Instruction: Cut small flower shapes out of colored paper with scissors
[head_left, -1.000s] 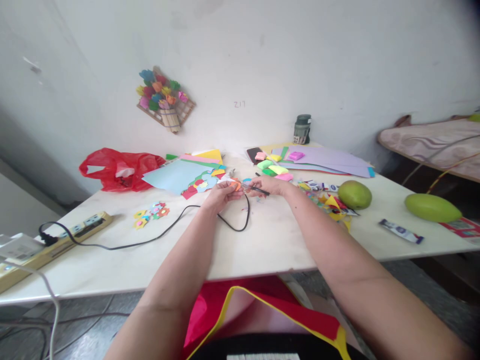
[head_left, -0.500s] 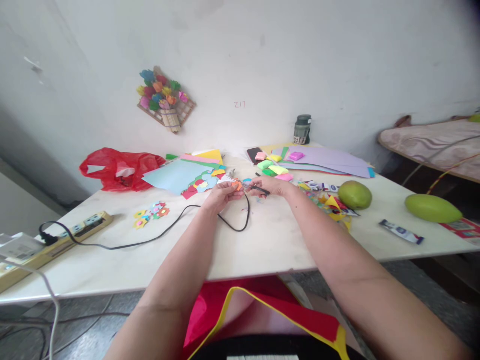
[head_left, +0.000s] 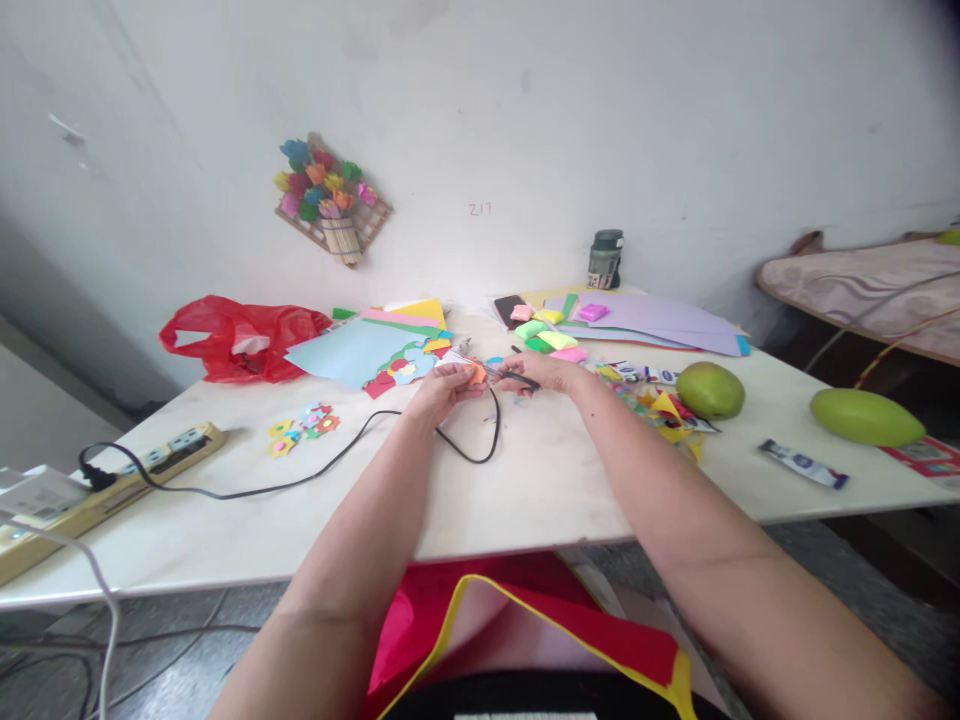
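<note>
My left hand (head_left: 445,388) pinches a small piece of orange paper (head_left: 475,373) near the middle of the table. In my right hand (head_left: 546,373) is a pair of black-handled scissors (head_left: 517,378), its blades pointing left at the orange paper. Exactly where the blades meet the paper is too small to make out. Just behind my left hand lie colourful paper cut-outs (head_left: 405,366) on light blue paper (head_left: 341,352). A black cord (head_left: 480,461) loops on the table below both hands.
Small paper flowers (head_left: 304,428), a power strip (head_left: 169,455) and a red plastic bag (head_left: 277,340) are on the left. To the right are paper scraps (head_left: 667,415), two green mangoes (head_left: 710,390), a tube (head_left: 804,463), coloured clay packs (head_left: 555,340) and paper sheets (head_left: 652,320).
Both hands stay in nearly the same place. The orange paper has shifted slightly in the left fingers, close to the scissor blades.
</note>
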